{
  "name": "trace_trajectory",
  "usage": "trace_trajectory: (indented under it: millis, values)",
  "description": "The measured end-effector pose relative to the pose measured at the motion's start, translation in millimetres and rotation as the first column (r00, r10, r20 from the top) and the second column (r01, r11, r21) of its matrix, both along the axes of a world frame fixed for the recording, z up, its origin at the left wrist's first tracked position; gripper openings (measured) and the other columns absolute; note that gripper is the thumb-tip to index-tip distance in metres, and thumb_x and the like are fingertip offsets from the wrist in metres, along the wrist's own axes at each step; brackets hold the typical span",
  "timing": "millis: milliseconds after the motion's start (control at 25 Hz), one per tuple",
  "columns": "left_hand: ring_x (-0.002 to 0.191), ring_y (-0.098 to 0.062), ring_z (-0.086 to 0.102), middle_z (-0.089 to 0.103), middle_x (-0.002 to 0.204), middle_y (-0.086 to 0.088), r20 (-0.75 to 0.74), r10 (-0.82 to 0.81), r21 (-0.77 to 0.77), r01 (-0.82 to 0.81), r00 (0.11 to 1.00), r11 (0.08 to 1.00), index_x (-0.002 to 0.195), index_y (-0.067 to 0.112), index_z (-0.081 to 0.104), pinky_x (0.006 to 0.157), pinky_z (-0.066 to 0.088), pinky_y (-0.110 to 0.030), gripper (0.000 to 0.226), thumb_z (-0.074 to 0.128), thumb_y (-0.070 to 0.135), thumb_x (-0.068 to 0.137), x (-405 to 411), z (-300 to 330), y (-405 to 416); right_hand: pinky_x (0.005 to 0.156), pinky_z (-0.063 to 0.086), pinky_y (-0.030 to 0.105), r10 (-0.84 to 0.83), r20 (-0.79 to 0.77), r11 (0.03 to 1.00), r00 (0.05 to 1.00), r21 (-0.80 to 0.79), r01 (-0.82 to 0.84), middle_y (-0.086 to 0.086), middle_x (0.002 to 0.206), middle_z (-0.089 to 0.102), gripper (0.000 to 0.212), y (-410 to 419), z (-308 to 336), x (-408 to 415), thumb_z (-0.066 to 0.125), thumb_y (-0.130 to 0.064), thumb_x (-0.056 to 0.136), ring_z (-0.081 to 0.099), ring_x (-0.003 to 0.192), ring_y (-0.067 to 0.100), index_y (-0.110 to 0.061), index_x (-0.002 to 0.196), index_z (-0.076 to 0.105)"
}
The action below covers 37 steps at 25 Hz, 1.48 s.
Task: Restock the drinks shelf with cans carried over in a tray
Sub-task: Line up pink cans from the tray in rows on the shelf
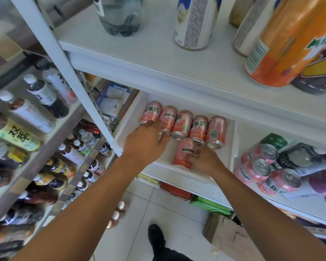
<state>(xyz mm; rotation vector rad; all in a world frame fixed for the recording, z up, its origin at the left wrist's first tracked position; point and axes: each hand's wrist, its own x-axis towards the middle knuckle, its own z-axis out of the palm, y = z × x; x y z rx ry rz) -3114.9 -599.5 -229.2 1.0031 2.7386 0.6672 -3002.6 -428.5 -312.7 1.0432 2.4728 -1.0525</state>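
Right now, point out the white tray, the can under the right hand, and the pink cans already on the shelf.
white tray [234, 140]: head view, on its right rim.
pink can in right hand [184, 153]: head view, on its label.
shelved pink cans [262, 169]: head view, on the middle can's silver top.

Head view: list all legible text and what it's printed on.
"MIRINDA": pink can held by the right hand in the white tray.
"MiRiNDA": second can in the tray's back row, by the left hand.
"美年达", partly covered: back-row cans.
"MIRINDA": pink can on the shelf at right.
"双", plus a second, unclear character: yellow-green bottle.
All other labels, barcodes and the orange bottle's lettering: too blurred or cut off.
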Motion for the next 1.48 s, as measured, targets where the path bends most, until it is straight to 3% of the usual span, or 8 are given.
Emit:
trace_trajectory:
  millis: [120,240,320,440,680,1000,1240,1480]
  values:
    - [0.094,-0.03,0.061,0.064,0.107,-0.004,0.017,-0.003,-0.004,0.003,1.0,1.0,0.112,0.021,0.058,0.076,0.052,-0.04,0.023,0.05,0.032,0.093,0.0,-4.3,-3.8,0.06,0.036,0.023,-0.041,-0.007,0.992,0.999,-0.12,0.04,-0.008,0.078,0.06,0.025,-4.0,-8.3,-7.8,0.063,-0.051,0.088,0.06,0.079,0.015,-0.027,0.084,0.06]
    - [0.091,-0.028,0.062,0.065,0.106,-0.002,0.023,0.02,0.016,-0.02,1.0,1.0,0.11,0.023,0.058,0.076,0.053,-0.04,0.022,0.051,0.031,0.092,-0.7,-6.2,-5.0,0.067,0.044,0.025,-0.09,-0.011,0.976,0.996,-0.201,0.086,-0.005,0.084,0.064,0.035,-7.8,-16.6,-15.0,0.065,-0.054,0.085,0.062,0.076,0.016,-0.023,0.101,0.063]
    - [0.09,-0.027,0.062,0.065,0.107,-0.001,0.03,0.028,0.021,-0.028,0.999,0.999,0.11,0.023,0.059,0.077,0.053,-0.041,0.022,0.05,0.031,0.092,-0.2,-7.1,-4.8,0.068,0.052,0.029,-0.127,-0.008,0.953,0.992,-0.279,0.12,-0.002,0.086,0.067,0.033,-11.8,-18.4,-19.3,0.067,-0.053,0.084,0.066,0.075,0.016,-0.025,0.1,0.063]
    - [0.09,-0.026,0.062,0.065,0.106,-0.001,0.053,0.027,0.016,-0.028,0.998,0.999,0.111,0.022,0.059,0.078,0.053,-0.041,0.023,0.05,0.03,0.092,2.9,-8.8,-6.9,0.089,0.056,0.041,-0.212,0.003,0.895,0.977,-0.402,0.196,0.003,0.1,0.071,0.034,-17.4,-24.1,-26.4,0.074,-0.049,0.078,0.069,0.09,0.02,-0.023,0.098,0.065]
    - [0.095,-0.024,0.061,0.064,0.109,0.001,0.057,0.077,-0.008,-0.077,0.995,0.997,0.115,0.022,0.059,0.078,0.051,-0.035,0.026,0.049,0.031,0.092,3.1,-4.2,-19.2,0.088,0.057,0.042,-0.36,-0.034,0.818,0.932,-0.492,0.298,0.005,0.097,0.072,0.027,-21.3,-16.6,-27.0,0.08,-0.035,0.072,0.07,0.087,0.021,-0.022,0.089,0.065]
    - [0.087,-0.025,0.063,0.066,0.104,0.001,0.043,0.089,0.07,-0.092,0.995,0.993,0.106,0.024,0.061,0.075,0.053,-0.037,0.02,0.049,0.033,0.092,11.2,1.7,-26.1,0.073,0.052,0.025,-0.259,-0.339,0.832,0.904,-0.553,0.031,-0.005,0.095,0.072,0.018,-33.9,33.4,-20.5,0.073,-0.021,0.083,0.069,0.088,0.013,-0.027,0.097,0.064]
    - [0.083,-0.022,0.063,0.065,0.097,0.006,0.018,0.191,0.13,-0.192,0.981,0.973,0.104,0.025,0.062,0.07,0.054,-0.038,0.019,0.048,0.032,0.092,15.1,21.2,-60.8,0.087,0.057,0.04,-0.264,-0.485,0.807,0.834,-0.584,-0.085,0.001,0.112,0.066,0.073,-71.7,55.6,-24.5,0.078,-0.024,0.067,0.068,0.099,0.015,-0.023,0.13,0.04]
    - [0.08,-0.02,0.062,0.066,0.088,0.007,-0.048,0.369,0.175,-0.356,0.928,0.918,0.095,0.025,0.062,0.067,0.053,-0.039,0.017,0.047,0.033,0.095,19.6,45.3,-129.8,0.076,0.054,0.021,-0.156,-0.585,0.764,0.796,-0.582,-0.278,-0.004,0.11,0.065,0.049,-135.4,88.3,-46.2,0.072,-0.016,0.084,0.067,0.097,0.007,-0.032,0.121,0.044]
